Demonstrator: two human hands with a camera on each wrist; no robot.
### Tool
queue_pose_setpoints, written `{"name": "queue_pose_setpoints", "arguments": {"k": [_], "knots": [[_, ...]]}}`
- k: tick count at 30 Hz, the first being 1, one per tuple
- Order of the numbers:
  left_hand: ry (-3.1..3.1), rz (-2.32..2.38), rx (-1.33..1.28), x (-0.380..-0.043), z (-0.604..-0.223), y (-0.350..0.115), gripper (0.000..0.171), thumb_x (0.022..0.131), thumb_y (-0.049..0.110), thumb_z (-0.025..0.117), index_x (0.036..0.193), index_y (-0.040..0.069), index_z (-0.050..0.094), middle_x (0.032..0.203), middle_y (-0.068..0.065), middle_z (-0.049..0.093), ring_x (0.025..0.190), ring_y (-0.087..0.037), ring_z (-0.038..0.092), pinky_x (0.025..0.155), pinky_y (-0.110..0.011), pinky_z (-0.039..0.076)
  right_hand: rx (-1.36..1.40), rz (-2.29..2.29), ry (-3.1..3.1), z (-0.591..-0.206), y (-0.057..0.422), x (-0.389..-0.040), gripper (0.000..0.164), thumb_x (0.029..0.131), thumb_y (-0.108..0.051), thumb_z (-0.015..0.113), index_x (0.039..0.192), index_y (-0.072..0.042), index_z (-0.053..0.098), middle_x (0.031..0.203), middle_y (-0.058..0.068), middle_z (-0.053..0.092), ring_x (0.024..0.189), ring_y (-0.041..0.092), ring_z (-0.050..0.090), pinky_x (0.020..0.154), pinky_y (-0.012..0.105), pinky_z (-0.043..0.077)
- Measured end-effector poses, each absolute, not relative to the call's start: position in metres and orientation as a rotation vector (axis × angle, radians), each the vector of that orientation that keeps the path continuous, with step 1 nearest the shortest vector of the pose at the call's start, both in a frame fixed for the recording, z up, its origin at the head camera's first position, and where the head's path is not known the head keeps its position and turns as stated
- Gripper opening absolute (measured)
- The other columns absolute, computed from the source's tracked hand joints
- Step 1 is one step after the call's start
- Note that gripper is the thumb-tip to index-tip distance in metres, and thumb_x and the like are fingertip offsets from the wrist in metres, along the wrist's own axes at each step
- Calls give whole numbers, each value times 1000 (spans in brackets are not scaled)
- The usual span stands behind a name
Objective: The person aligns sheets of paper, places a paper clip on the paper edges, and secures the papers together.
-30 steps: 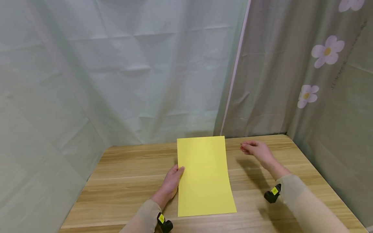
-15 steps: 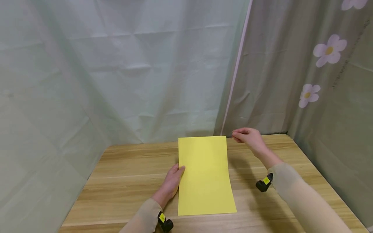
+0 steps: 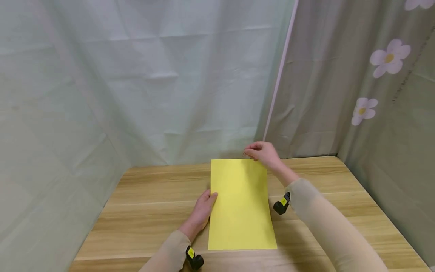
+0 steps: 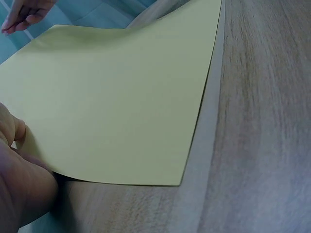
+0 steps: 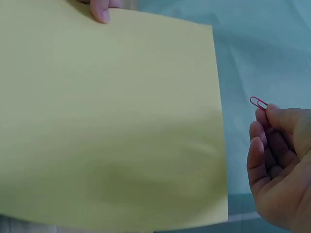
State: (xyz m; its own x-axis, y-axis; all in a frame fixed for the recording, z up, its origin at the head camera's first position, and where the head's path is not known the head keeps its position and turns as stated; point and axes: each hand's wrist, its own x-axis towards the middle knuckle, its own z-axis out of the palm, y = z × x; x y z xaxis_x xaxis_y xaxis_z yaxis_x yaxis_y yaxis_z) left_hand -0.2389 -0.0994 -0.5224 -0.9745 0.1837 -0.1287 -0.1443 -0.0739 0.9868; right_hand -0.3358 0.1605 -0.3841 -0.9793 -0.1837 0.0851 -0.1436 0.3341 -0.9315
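A sheet of yellow paper (image 3: 239, 211) is held at its left edge by my left hand (image 3: 201, 209), thumb on the front and fingers behind. The sheet bows slightly, its far part lifted off the table. Between thumb and forefinger, my right hand (image 3: 265, 153) pinches a small red paper clip (image 5: 258, 103), its looped end sticking out. In the right wrist view the clip is just beyond the paper's far edge, apart from it. The left wrist view shows the left thumb (image 4: 19, 130) on the paper and the right hand (image 4: 26, 14) past the far edge.
Under the paper lies a wood-grain table (image 3: 153, 215). Pale curtains (image 3: 170, 94) hang right behind its far edge, and a flowered curtain (image 3: 391, 151) runs along the right side. Both wrists carry a small black camera (image 3: 281, 206).
My right hand has moved left and up with the paper clip, from beside the paper to its far right corner. The left hand keeps its grip on the paper.
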Motion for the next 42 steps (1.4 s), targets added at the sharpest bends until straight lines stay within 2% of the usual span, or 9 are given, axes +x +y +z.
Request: {"name": "queue_pose_setpoints", "arguments": {"k": [5, 14, 20, 28, 42], "knots": [[1985, 2159, 24, -239, -521, -97, 38, 112, 26, 44, 136, -4, 49, 106, -15, 68, 86, -19, 67, 73, -30, 56, -434, -1717, 2567, -384, 136, -343, 14, 100, -21, 69, 103, -10, 77, 103, 4, 74, 107, 30, 65, 94, 47, 51], [1979, 2178, 28, -234, -519, -92, 40, 112, 24, 45, 138, -5, 48, 108, -19, 68, 86, -19, 67, 74, -30, 56, -470, -1535, 2643, -380, 107, -348, 14, 102, -23, 67, 107, -15, 77, 107, -1, 73, 107, 21, 66, 94, 43, 53], [1979, 2177, 15, -233, -518, -91, 39, 111, 25, 46, 137, -4, 49, 110, -20, 68, 86, -19, 67, 74, -30, 56, -479, -1510, 2641, -379, 98, -350, 14, 103, -22, 66, 107, -16, 77, 103, -2, 73, 109, 28, 66, 92, 43, 53], [1984, 2181, 16, -235, -520, -92, 38, 111, 23, 46, 137, -5, 49, 109, -19, 68, 86, -18, 68, 73, -30, 56, -547, -1495, 2662, -381, 86, -351, 12, 102, -21, 67, 105, -16, 77, 97, -4, 74, 99, 19, 68, 88, 40, 55], [1991, 2163, 15, -233, -521, -94, 37, 111, 23, 46, 136, -5, 50, 110, -20, 68, 89, -21, 68, 75, -30, 57, -558, -1464, 2660, -386, 75, -351, 12, 102, -20, 66, 106, -15, 77, 99, -4, 73, 96, 17, 67, 86, 38, 56]]}}
